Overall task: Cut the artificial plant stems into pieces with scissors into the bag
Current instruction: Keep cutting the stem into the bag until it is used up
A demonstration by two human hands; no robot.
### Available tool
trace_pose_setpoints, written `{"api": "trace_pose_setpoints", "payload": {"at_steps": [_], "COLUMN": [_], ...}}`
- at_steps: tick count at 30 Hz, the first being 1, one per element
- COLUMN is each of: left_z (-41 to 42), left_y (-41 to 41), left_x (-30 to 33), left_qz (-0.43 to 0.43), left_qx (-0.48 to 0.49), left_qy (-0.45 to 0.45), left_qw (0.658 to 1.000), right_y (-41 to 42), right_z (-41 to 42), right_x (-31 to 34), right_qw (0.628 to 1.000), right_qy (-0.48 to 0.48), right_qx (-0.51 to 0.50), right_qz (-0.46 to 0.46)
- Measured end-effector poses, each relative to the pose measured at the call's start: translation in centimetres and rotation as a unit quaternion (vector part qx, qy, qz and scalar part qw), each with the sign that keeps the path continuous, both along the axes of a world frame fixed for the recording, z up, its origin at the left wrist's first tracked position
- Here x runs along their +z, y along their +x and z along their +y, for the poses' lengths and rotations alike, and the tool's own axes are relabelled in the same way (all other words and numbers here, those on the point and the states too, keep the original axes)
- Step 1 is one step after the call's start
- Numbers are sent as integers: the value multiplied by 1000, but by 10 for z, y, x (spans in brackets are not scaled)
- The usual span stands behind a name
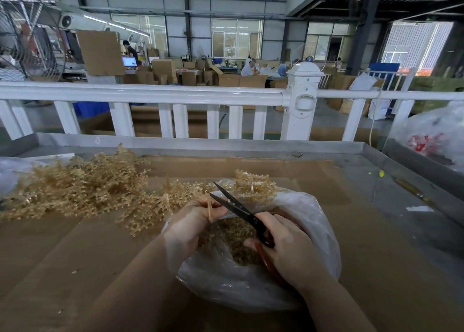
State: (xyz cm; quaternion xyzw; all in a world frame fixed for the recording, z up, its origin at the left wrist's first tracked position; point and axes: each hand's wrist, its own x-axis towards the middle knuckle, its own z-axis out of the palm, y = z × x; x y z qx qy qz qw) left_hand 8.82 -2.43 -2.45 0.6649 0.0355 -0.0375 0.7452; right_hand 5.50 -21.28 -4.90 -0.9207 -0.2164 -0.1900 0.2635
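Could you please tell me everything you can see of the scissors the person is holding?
The black-bladed metal scissors have two long, pointed dark blades standing open in a narrow V, tips aimed up and away to the left. Their reddish-brown handle loops are largely hidden in the right hand, whose fingers curl round them. The scissors hang tilted above the open mouth of the clear plastic bag. The lower blade lies beside the thin tan plastic stem pinched in the left hand; whether they touch is unclear.

The right hand (288,246) covers the scissors' (241,210) handles, so only the blades show. The stem (209,210) disappears inside the left hand's (190,221) fingers. The bag's (251,289) far rim is masked by stems, and the distant workers are too small to make out.
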Motion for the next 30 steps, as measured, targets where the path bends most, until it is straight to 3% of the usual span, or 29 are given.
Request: {"api": "trace_pose_setpoints", "payload": {"at_steps": [20, 30], "left_z": [17, 22], "left_y": [1, 1], "left_x": [4, 6], "left_qz": [-62, -58], "left_qx": [-141, -154], "left_qy": [21, 47], "left_qw": [988, 985], "right_y": [1, 3], "right_z": [-4, -6], "right_x": [-1, -3], "right_qw": [997, 996], "right_qy": [40, 50], "right_qx": [34, 49], "right_qz": [48, 56]}}
